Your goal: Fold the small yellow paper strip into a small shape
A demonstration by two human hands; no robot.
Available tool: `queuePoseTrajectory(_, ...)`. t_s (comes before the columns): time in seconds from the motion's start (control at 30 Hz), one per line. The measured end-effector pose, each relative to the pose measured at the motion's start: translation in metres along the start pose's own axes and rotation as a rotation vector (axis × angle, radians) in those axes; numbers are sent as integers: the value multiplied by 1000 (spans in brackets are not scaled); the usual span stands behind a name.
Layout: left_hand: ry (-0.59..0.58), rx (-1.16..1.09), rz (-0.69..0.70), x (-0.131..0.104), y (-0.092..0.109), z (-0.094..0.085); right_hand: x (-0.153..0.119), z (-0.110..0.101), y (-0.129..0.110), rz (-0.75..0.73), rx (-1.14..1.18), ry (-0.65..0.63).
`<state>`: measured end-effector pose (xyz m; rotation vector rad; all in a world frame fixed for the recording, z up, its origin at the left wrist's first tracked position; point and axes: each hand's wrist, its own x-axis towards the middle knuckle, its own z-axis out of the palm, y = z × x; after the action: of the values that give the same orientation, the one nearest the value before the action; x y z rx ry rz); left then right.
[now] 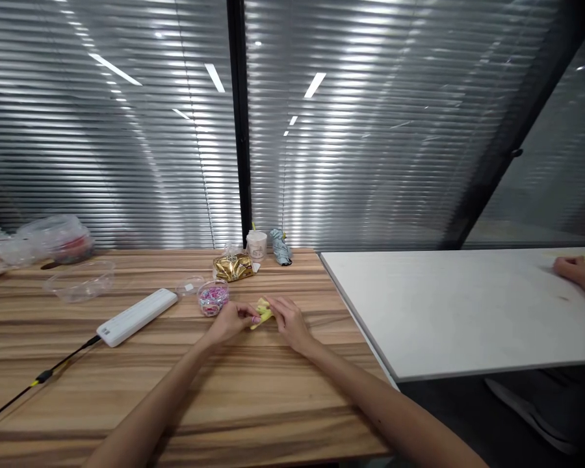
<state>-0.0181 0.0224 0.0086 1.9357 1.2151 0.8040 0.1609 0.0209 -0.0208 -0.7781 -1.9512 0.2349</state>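
Observation:
Near the middle of the wooden table (pixel 214 390), a small yellow piece (pixel 262 313) lies between my two hands. My left hand (pixel 231 322) is closed, its thumb and forefinger pinching a tiny pink-and-white item (pixel 256 320) at the yellow piece's left side. My right hand (pixel 287 320) has its fingers bent together on the yellow piece's right side, holding it. Just left of my left hand stands a clear round tub (pixel 213 299) of small pink and purple pieces, with a clear lid (pixel 190 286) beside it.
A white power strip (pixel 137 316) with a black cable lies left. Behind are a gold packet (pixel 233 267), a paper cup (pixel 257 246) and a grey-blue wrapper (pixel 280 247). Clear containers (pixel 58 239) sit far left. Another person's hand (pixel 578 268) rests over the white table (pixel 448 312).

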Motion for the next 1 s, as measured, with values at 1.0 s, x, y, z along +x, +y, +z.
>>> queuePoseTrajectory(1.0, 151, -949, -361, -2, 5, 1, -5, 4, -1, -108, -371, -236)
